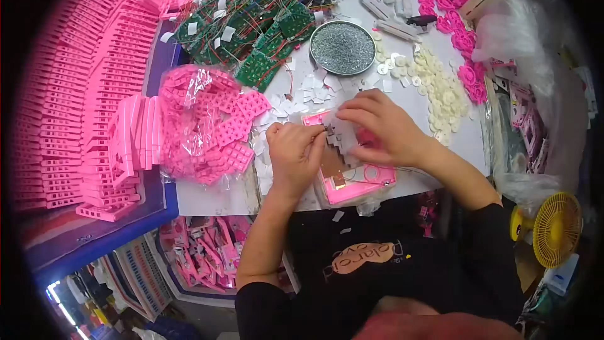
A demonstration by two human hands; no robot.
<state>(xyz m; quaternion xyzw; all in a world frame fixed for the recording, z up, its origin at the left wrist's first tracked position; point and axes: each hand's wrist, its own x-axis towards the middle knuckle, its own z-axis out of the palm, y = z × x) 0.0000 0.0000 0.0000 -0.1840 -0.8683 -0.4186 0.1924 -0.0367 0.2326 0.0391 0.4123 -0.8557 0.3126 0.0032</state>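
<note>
Both hands met over pink plastic case [362, 184] lying flat at near table [214, 198] edge. Left hand [294, 154] curled, fingertips pinching small white sticker sheet [340, 135]. Right hand [377, 127] pressed down on same sheet, fingers bent. Far behind: round metal tin [343, 48] full of tiny grey screws. Left: clear bag [201, 126] stuffed with pink plastic grids. Loose white buttons [440, 97] lay right.

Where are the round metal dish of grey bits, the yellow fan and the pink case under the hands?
Round metal dish [343, 24]: head view, on its upper rim.
Yellow fan [557, 229]: head view, on the grille's middle.
Pink case [368, 184]: head view, on its bare lower right part.
</note>
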